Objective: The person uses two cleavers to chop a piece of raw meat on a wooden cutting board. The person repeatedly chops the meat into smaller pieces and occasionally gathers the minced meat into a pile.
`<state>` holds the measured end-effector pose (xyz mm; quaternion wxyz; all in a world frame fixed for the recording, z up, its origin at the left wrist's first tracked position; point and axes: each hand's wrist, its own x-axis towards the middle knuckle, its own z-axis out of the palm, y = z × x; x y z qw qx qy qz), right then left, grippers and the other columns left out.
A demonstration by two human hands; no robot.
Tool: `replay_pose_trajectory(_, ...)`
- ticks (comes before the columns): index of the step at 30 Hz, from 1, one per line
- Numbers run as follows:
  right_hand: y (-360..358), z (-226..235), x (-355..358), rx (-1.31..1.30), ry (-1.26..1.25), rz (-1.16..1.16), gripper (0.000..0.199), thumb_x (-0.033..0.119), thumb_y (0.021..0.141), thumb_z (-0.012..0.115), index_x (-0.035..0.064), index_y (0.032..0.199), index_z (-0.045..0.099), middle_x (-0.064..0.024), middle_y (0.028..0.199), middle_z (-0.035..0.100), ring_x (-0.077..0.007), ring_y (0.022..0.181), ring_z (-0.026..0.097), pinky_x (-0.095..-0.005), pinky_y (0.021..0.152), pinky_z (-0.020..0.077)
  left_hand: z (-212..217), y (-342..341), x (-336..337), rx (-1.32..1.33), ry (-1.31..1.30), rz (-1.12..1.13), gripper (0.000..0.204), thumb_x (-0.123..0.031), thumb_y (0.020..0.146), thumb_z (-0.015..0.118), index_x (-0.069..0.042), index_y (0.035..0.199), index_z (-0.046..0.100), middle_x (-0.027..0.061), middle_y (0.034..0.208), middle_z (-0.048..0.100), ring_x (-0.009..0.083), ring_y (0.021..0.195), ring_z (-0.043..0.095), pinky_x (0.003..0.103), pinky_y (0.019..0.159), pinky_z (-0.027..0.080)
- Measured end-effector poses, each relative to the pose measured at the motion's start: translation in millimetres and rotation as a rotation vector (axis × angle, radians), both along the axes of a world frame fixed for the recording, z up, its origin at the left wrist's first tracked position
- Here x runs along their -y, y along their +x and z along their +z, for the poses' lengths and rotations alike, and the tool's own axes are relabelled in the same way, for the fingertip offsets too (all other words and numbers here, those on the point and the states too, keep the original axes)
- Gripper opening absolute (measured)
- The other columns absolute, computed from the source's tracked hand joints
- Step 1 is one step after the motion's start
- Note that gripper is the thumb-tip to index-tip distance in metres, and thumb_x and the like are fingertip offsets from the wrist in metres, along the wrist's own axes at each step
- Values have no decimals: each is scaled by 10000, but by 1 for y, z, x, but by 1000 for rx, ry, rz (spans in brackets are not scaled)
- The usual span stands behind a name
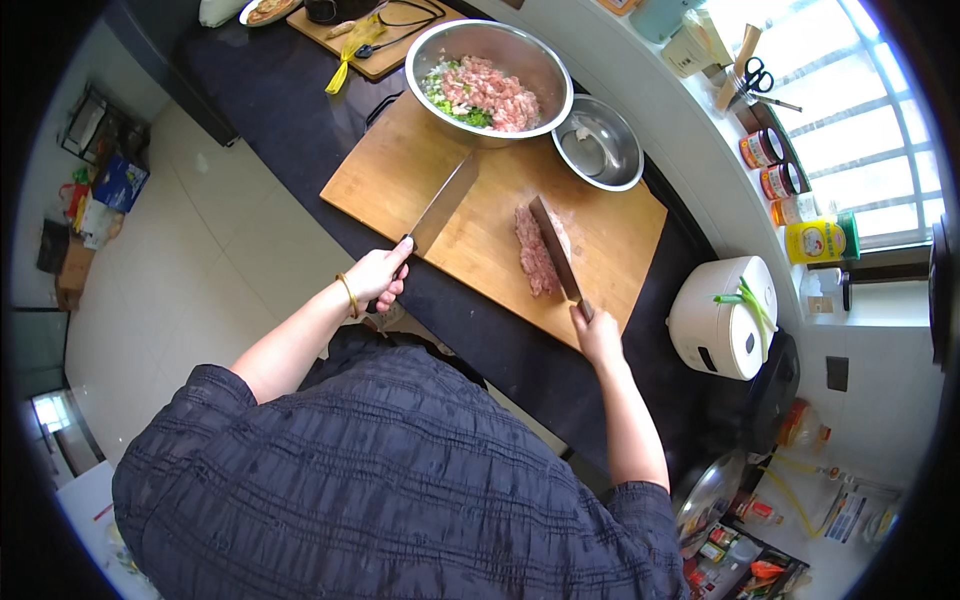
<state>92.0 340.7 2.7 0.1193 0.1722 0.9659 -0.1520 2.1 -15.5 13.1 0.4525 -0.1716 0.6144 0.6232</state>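
Closed round a handle, my left hand (pixel 378 278) holds a cleaver (pixel 447 205), its broad blade slanting up over the left part of the wooden cutting board (pixel 400 165). My right hand (pixel 598 336) grips a second cleaver (pixel 556 248), whose blade stands on edge along a strip of minced meat (pixel 534 252). Some of the meat shows on the blade's far side too. At the board's back edge is a large steel bowl (pixel 562 75) with minced meat and chopped green and white pieces. A smaller steel bowl (pixel 620 150) beside it holds a little whitish stuff.
A white rice cooker (pixel 715 315) with spring onion (pixel 750 305) on its lid stands right of the board. Jars (pixel 778 180) and scissors (pixel 757 75) line the windowsill. Another board (pixel 385 50) with a cable lies at the back left of the dark counter (pixel 270 110).
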Motion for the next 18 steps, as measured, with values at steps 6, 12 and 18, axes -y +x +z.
replay_pose_trajectory(6,-21,52,11,-52,-165,16,409,389,828,518,-9,841,609,-259,740,579,-394,772,576,-427,675,448,-2,1,-1,-17,-35,22,506,-580,847,380,-99,690,389,-26,476,337,62,358,272,216,335,245)
replay_pose_trajectory(12,-13,-4,-20,138,-158,-126,468,423,798,547,-42,804,603,-267,762,586,-393,798,582,-430,689,454,1,6,-9,-17,-30,15,508,-582,845,382,-98,692,390,-24,476,340,64,358,271,221,336,245)
replay_pose_trajectory(18,1,22,8,-254,-300,-46,396,379,822,532,-11,834,603,-241,771,592,-387,802,576,-424,683,448,6,17,-15,-16,-31,43,509,-590,839,384,-103,692,392,-24,483,340,64,361,264,219,340,238)
